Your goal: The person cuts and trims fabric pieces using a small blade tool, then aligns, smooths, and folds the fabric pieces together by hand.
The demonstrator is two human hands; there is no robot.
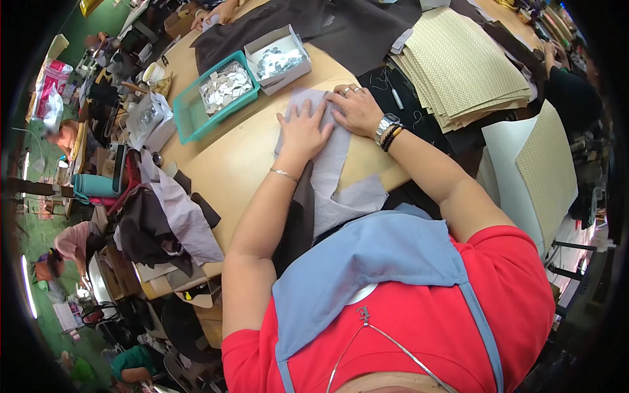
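A light grey-lilac fabric piece point(325, 171) lies over the wooden table and hangs down toward my apron, with darker cloth beside its lower part. My left hand point(304, 131) rests flat on the fabric, fingers spread. Beside it, my right hand point(357, 110), with a watch at the wrist, has its fingers bent and drawn together at the fabric's upper right edge. The fingertips seem to pinch that edge, though what lies right under them is too small to make out.
Beyond my hands stand a teal basket point(187, 116) of small pale pieces and a white box point(286, 78) of shiny pieces. Stacked cream textured sheets point(462, 59) lie to the right, near a white pen point(398, 99). Dark and lilac cloth point(171, 219) is heaped left. Other people work around.
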